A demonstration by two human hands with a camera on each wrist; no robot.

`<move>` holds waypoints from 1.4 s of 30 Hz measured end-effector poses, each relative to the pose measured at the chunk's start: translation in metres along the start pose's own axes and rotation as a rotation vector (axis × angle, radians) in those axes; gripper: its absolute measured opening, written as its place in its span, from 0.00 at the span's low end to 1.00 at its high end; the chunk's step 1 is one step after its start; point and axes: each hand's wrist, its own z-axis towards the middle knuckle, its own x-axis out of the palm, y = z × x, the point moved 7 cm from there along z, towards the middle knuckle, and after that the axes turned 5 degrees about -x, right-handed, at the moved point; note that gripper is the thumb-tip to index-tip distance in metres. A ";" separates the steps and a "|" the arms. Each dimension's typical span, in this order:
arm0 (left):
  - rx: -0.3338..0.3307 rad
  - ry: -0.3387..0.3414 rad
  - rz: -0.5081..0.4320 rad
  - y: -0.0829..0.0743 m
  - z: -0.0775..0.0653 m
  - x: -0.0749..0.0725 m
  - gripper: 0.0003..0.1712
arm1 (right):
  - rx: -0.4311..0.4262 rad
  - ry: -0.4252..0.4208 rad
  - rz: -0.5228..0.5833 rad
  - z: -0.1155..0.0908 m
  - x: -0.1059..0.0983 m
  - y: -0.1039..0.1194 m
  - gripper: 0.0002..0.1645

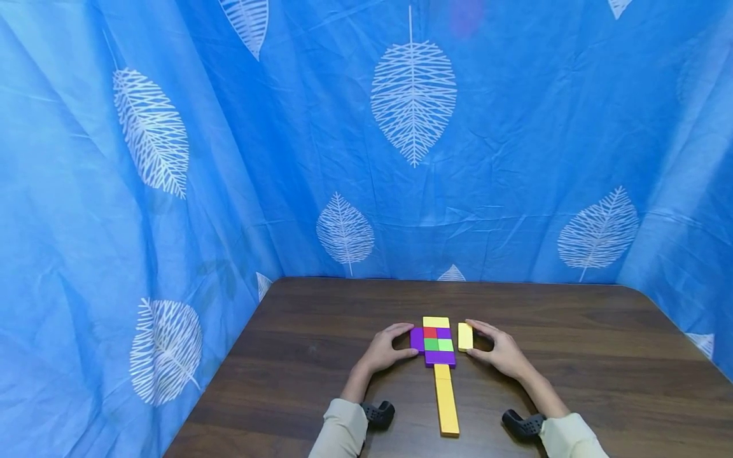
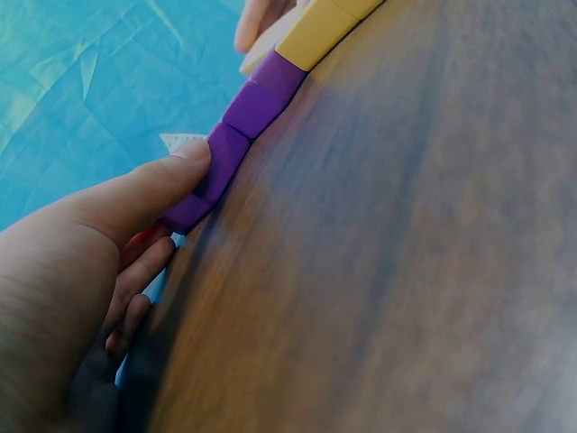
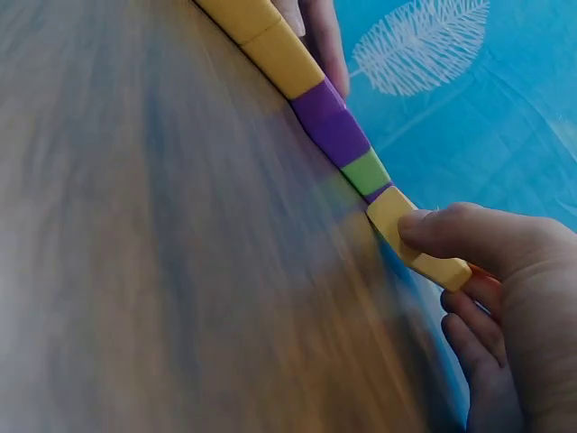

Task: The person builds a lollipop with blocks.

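Note:
On the table, flat blocks form a figure: a yellow block (image 1: 436, 322) on top, a red block (image 1: 430, 333) and two green blocks in the middle, a long purple block (image 1: 440, 359) beneath, and a narrow yellow strip (image 1: 446, 407) like a stem. My left hand (image 1: 382, 348) pinches a purple block (image 1: 417, 340) that lies against the figure's left side, thumb at its near end. Between the thumb and fingers of my right hand (image 1: 504, 353) is a yellow block (image 3: 428, 242), a small gap right of the figure in the head view.
Dark wooden table (image 1: 298, 331) surrounds the figure. A blue curtain (image 1: 492, 159) with white leaf prints hangs behind and to the sides. Both wrists wear a black device (image 1: 379, 415), and pale sleeves cover the forearms.

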 end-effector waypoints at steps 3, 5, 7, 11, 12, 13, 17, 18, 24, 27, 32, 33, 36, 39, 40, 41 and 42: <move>0.001 -0.001 -0.002 0.001 0.001 0.000 0.35 | 0.005 0.034 -0.007 0.001 0.003 0.000 0.39; 0.003 -0.003 -0.003 0.001 0.001 0.000 0.35 | 0.017 0.060 -0.016 0.001 0.005 0.000 0.40; 0.004 0.000 -0.004 0.002 0.001 0.000 0.35 | 0.033 0.072 -0.023 -0.001 0.006 0.000 0.41; 0.005 0.000 -0.008 0.003 0.001 -0.001 0.35 | 0.031 0.052 -0.053 -0.004 0.006 0.004 0.42; 0.005 0.000 -0.011 0.003 0.002 -0.001 0.35 | 0.022 0.040 -0.061 -0.005 0.006 0.006 0.41; 0.005 -0.002 -0.014 0.004 0.002 -0.002 0.35 | 0.018 0.028 -0.066 -0.006 0.006 0.007 0.40; 0.009 -0.005 -0.007 0.003 0.002 -0.002 0.35 | -0.022 -0.009 -0.085 -0.007 0.007 0.011 0.34; 0.011 -0.003 0.000 0.003 0.002 -0.002 0.35 | -0.031 -0.015 -0.089 -0.007 0.007 0.011 0.33; 0.021 0.003 -0.005 0.002 0.001 -0.001 0.35 | -0.064 -0.014 -0.109 -0.009 0.011 0.014 0.27; 0.024 -0.002 -0.009 0.002 0.001 -0.002 0.36 | -0.061 -0.012 -0.099 -0.008 0.013 0.015 0.27; 0.025 0.002 -0.002 0.004 0.002 0.000 0.36 | -0.043 0.002 -0.092 -0.010 0.015 0.015 0.28; 0.026 0.002 -0.002 0.005 0.002 0.000 0.36 | -0.040 0.004 -0.092 -0.011 0.015 0.014 0.28; 0.031 0.001 -0.001 0.005 0.001 0.001 0.36 | -0.035 0.010 -0.094 -0.012 0.016 0.014 0.28; 0.027 0.003 -0.005 0.005 0.001 0.002 0.36 | -0.038 0.009 -0.099 -0.013 0.016 0.014 0.28; 0.023 0.005 -0.006 0.005 0.001 0.002 0.36 | -0.040 0.008 -0.099 -0.013 0.016 0.014 0.28; 0.018 0.007 -0.006 0.005 0.001 0.002 0.36 | -0.042 0.007 -0.101 -0.013 0.016 0.014 0.28; 0.016 0.009 -0.006 0.005 0.001 0.002 0.36 | -0.042 0.006 -0.102 -0.013 0.015 0.014 0.28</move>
